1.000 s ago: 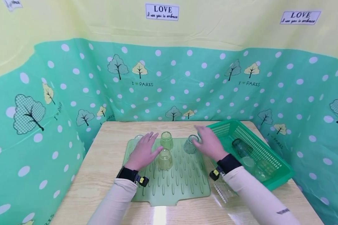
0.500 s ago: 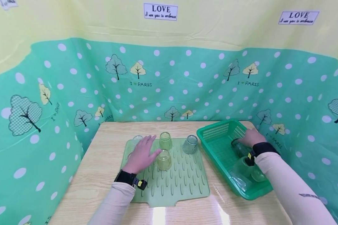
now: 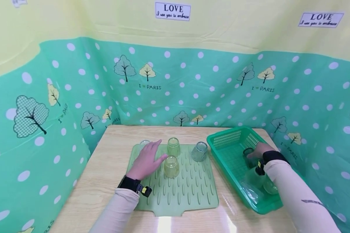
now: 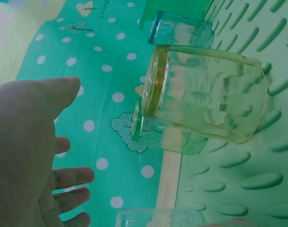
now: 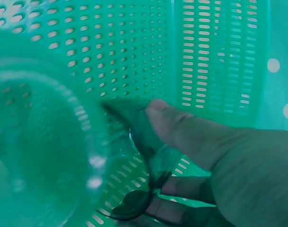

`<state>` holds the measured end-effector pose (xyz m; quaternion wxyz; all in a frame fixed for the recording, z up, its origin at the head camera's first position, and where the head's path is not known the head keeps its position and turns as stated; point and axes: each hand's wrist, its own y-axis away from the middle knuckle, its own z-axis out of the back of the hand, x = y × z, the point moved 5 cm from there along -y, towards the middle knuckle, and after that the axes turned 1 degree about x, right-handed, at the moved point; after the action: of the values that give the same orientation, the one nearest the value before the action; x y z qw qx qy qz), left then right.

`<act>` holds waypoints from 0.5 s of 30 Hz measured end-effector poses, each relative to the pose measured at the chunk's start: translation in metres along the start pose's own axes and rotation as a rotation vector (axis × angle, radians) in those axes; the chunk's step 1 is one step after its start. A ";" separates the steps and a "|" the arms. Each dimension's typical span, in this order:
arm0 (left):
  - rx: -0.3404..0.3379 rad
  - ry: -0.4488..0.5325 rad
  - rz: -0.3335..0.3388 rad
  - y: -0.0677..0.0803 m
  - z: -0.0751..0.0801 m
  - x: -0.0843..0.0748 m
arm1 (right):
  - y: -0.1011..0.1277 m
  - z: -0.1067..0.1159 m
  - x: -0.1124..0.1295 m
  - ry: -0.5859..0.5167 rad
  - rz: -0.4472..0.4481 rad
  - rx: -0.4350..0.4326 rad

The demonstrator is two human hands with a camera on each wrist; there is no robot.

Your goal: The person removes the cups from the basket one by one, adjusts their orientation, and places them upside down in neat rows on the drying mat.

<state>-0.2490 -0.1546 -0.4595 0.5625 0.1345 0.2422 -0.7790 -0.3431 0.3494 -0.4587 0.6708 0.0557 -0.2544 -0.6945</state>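
Reaching into the green basket (image 3: 221, 139) at the right of the bench (image 3: 110, 168), my right hand (image 3: 259, 150) grips a dark glass (image 3: 248, 154); in the right wrist view the thumb (image 5: 182, 124) lies curled over the rim of this dark glass (image 5: 139, 156) and the fingers (image 5: 175, 208) wrap beneath it, so the grip is closed around the glass; the glass sits inside the basket (image 5: 215, 56), toward its far end, tilted on its side; nearer to me in the same basket lie further clear and greenish glasses (image 3: 255, 179), partly hidden by my forearm; a large clear glass (image 5: 44, 156) fills the left of the wrist view, just beside the held one.

My left hand (image 3: 147, 158) rests flat on the green ribbed drying mat (image 3: 186, 191), fingers (image 3: 154, 145) straight and spread, holding nothing; in the left wrist view the palm (image 4: 25, 146) is open and apart from the glasses; just beside its thumb stands a yellow glass (image 3: 171, 166), upside down on the mat; a second yellow glass (image 3: 173, 147) stands inverted behind it; a blue-grey glass (image 3: 199, 151) stands inverted to the right, between the yellow pair and the basket; a clear glass (image 3: 144, 144) stands at the mat's far left corner, just beyond my fingertips; whether they touch it I cannot tell.
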 end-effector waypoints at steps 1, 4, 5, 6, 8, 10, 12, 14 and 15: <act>-0.001 0.003 0.002 0.000 0.001 0.000 | -0.001 -0.001 0.000 -0.009 -0.007 -0.002; 0.000 0.003 0.009 0.000 0.002 0.001 | -0.005 -0.002 0.002 -0.018 0.002 -0.005; 0.001 0.001 0.011 0.000 0.002 0.002 | -0.006 -0.003 0.003 -0.014 0.000 -0.003; 0.002 0.000 0.012 0.001 0.002 0.002 | -0.007 -0.004 0.003 -0.015 -0.007 0.002; 0.007 -0.003 0.011 0.000 0.001 0.003 | -0.008 -0.005 0.004 -0.004 -0.011 0.017; 0.012 -0.001 0.008 0.000 0.000 0.003 | -0.008 -0.006 0.002 0.002 -0.031 0.033; 0.011 -0.001 0.005 -0.001 -0.001 0.003 | -0.008 -0.005 0.000 -0.003 -0.038 0.053; 0.007 0.000 0.002 -0.002 -0.001 0.002 | -0.008 -0.004 -0.004 -0.009 -0.042 0.076; 0.004 0.003 -0.001 -0.003 0.000 0.002 | -0.008 -0.003 -0.006 0.002 -0.041 0.089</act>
<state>-0.2525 -0.1550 -0.4601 0.5614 0.1366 0.2417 -0.7796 -0.3481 0.3537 -0.4660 0.6536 0.0911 -0.2832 -0.6959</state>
